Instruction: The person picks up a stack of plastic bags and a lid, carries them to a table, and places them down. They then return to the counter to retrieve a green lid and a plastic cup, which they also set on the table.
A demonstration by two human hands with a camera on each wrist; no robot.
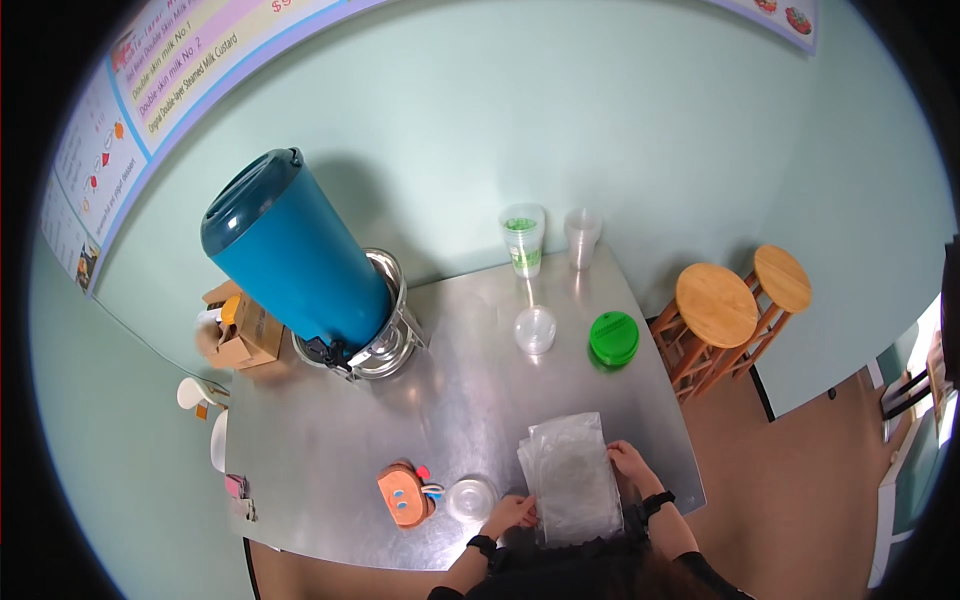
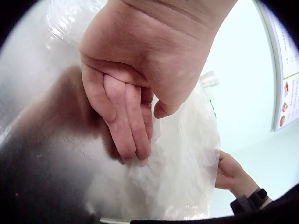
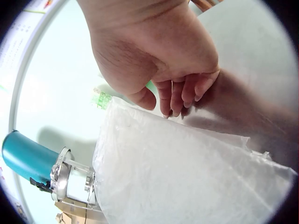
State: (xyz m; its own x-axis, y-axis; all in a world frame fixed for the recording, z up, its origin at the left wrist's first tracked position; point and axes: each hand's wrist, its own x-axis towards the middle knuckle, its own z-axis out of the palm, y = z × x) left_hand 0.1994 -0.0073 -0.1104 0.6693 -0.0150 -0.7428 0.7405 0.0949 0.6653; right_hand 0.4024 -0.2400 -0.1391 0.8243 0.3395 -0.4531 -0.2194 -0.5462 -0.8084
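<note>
A stack of clear, slightly crumpled plastic bags (image 1: 575, 480) is at the near right of the metal table, between both hands. My left hand (image 1: 514, 512) touches the stack's left edge. In the left wrist view, the fingers (image 2: 124, 123) of this hand are fairly straight and together, with the index finger partly hidden. On the opposite side, my right hand (image 1: 630, 461) has its fingertips at the stack's right edge. The right wrist view shows its thumb and loosely bent fingers (image 3: 176, 95) along the border of the bags (image 3: 177, 168).
Left of the left hand are a clear lid (image 1: 470, 498) and a brown pouch (image 1: 405, 496). A green lid (image 1: 613, 338), a clear lid (image 1: 535, 330) and cup stacks (image 1: 523, 245) stand farther back. A tall blue dispenser (image 1: 310, 260) occupies the left; stools (image 1: 716, 305) are right.
</note>
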